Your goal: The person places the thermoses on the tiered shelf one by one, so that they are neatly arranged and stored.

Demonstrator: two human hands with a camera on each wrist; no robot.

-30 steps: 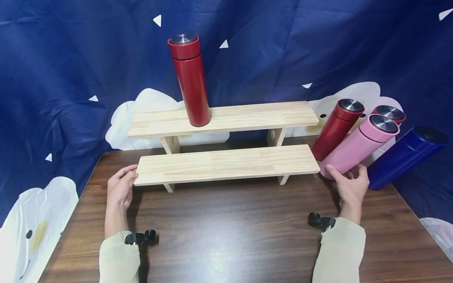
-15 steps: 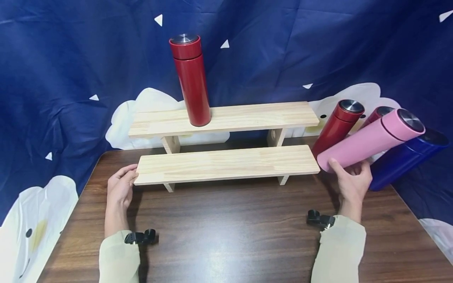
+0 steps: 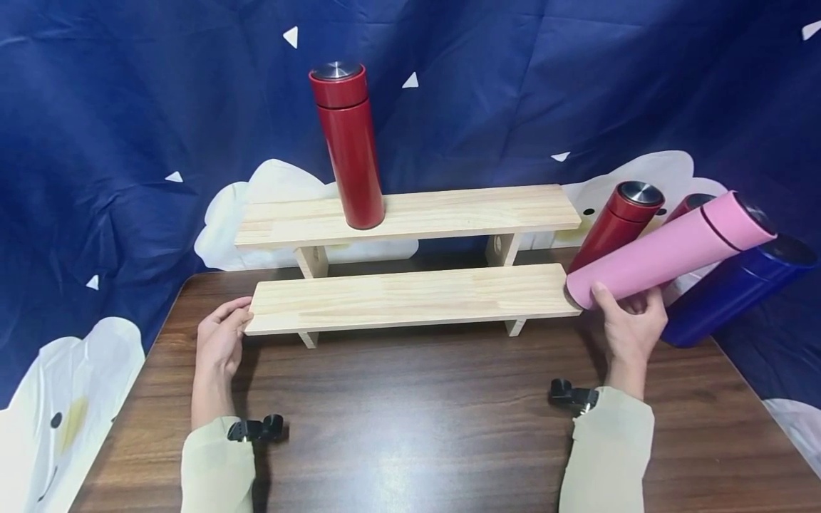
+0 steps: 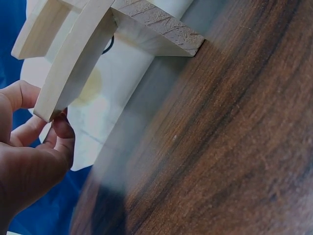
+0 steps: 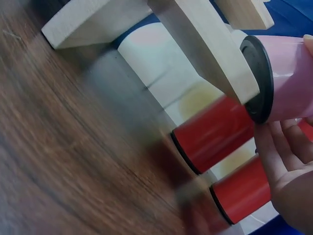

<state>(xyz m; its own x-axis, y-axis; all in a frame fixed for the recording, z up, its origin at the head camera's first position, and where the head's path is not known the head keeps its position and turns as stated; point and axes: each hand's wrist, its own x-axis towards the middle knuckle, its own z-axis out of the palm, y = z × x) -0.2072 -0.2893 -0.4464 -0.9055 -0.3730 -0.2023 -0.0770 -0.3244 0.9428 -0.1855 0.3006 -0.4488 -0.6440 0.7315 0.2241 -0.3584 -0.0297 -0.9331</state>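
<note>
My right hand (image 3: 631,329) grips a pink thermos bottle (image 3: 667,251) near its base. The bottle leans well to the right, its black-rimmed bottom (image 5: 259,81) right at the end of the lower shelf board (image 3: 410,301). At that board's other end, my left hand (image 3: 220,340) pinches the corner, with fingers above and below the wood in the left wrist view. One red thermos (image 3: 349,149) stands upright on the upper shelf board (image 3: 442,214), left of its middle.
Right of the shelf, a red thermos (image 3: 617,222) stands behind the pink one. Another red thermos (image 3: 689,204) is mostly hidden. A blue thermos (image 3: 731,292) stands near the right edge of the brown table (image 3: 410,420). A blue patterned cloth (image 3: 462,92) hangs behind.
My right hand has lifted the pink thermos and tipped its top to the right, then brought its base leftward to the lower board's end. My left hand stays in place.
</note>
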